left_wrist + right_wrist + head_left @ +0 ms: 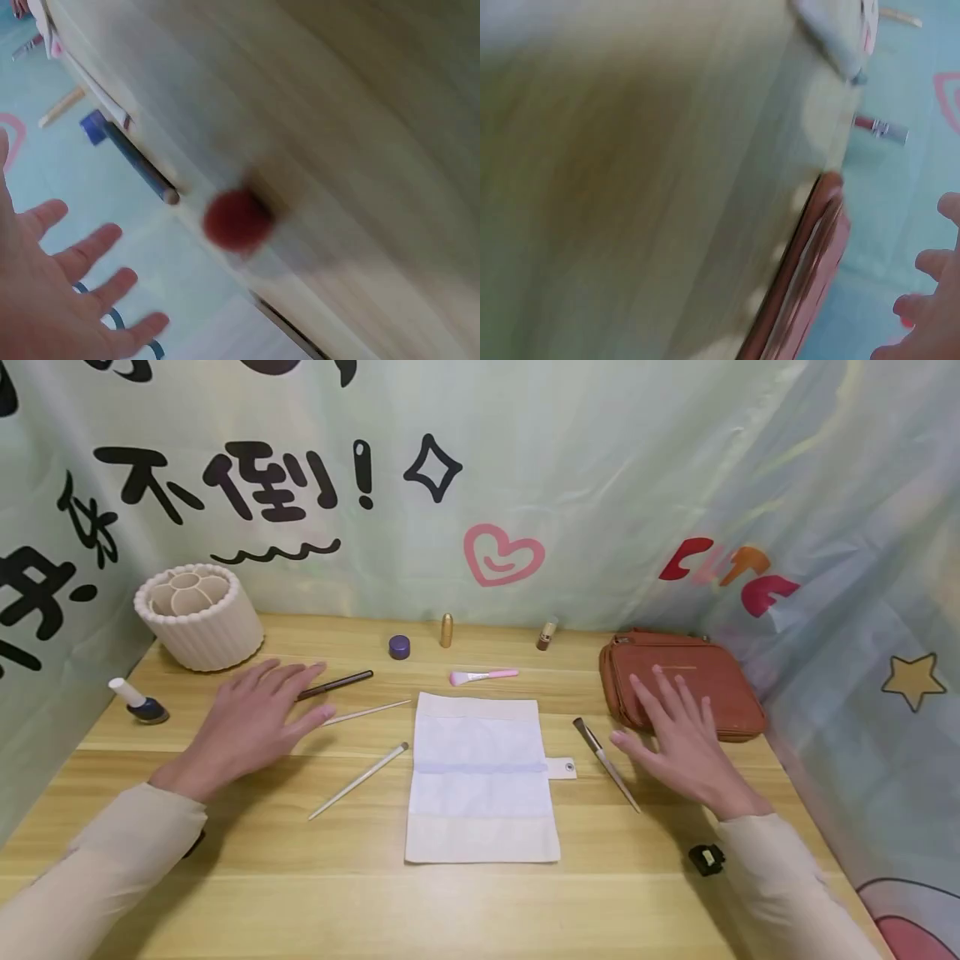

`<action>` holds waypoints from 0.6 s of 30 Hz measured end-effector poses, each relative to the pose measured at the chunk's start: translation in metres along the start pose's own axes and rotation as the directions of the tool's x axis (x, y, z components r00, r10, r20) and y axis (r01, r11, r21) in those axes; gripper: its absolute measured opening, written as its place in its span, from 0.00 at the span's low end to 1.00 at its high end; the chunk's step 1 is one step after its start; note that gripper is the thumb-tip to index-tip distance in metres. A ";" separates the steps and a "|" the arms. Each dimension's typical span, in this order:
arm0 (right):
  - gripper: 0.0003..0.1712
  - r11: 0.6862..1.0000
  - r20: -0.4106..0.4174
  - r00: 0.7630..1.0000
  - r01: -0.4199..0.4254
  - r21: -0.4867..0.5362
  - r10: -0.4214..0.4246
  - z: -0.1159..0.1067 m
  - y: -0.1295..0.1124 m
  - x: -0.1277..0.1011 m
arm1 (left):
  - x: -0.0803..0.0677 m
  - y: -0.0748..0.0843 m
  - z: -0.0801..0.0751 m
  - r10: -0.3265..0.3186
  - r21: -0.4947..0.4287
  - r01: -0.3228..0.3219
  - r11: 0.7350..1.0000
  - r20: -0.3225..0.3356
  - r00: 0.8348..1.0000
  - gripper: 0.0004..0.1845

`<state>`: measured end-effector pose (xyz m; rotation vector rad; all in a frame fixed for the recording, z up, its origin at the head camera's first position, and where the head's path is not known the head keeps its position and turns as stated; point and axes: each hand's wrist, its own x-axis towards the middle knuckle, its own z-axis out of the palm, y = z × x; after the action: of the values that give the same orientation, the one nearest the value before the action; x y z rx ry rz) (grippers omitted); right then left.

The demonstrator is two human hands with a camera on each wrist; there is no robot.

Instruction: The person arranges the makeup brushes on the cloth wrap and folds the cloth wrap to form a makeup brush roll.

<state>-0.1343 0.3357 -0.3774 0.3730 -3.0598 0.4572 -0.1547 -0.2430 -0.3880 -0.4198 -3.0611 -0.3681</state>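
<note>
Beside the left hand (251, 718), ribbed holder (201, 618) shows round compartments

Bare table (480, 910) lay open in front of the cloth roll (482, 777); brushes (360, 781) and pouch (678, 681) flanked it.

Brown pouch (686, 681), pink brush (483, 676), ribbed cream holder (201, 618)

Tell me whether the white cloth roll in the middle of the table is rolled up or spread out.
Spread out. The cloth roll lies flat and unrolled on the table, its snap tab sticking out to one side.
</note>
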 end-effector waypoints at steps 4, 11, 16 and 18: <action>0.57 0.998 0.009 0.998 0.059 0.025 -0.060 0.004 -0.019 0.009 | 0.006 0.015 0.003 0.063 -0.062 -0.063 0.996 0.003 0.998 0.41; 0.60 0.980 0.103 0.979 0.167 0.111 -0.178 0.015 -0.051 0.022 | 0.014 0.036 0.013 0.146 -0.204 -0.126 0.971 0.088 0.985 0.38; 0.62 0.958 0.160 0.955 0.219 0.187 -0.250 0.025 -0.071 0.025 | 0.016 0.052 0.023 0.254 -0.302 -0.202 0.932 0.147 0.956 0.30; 0.64 0.950 0.187 0.945 0.229 0.213 -0.270 0.030 -0.078 0.026 | 0.016 0.057 0.026 0.281 -0.331 -0.214 0.919 0.169 0.945 0.27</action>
<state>-0.1405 0.2487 -0.3821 0.8618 -3.1127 0.7391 -0.1547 -0.1794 -0.3996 -0.9088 -3.0954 -0.8457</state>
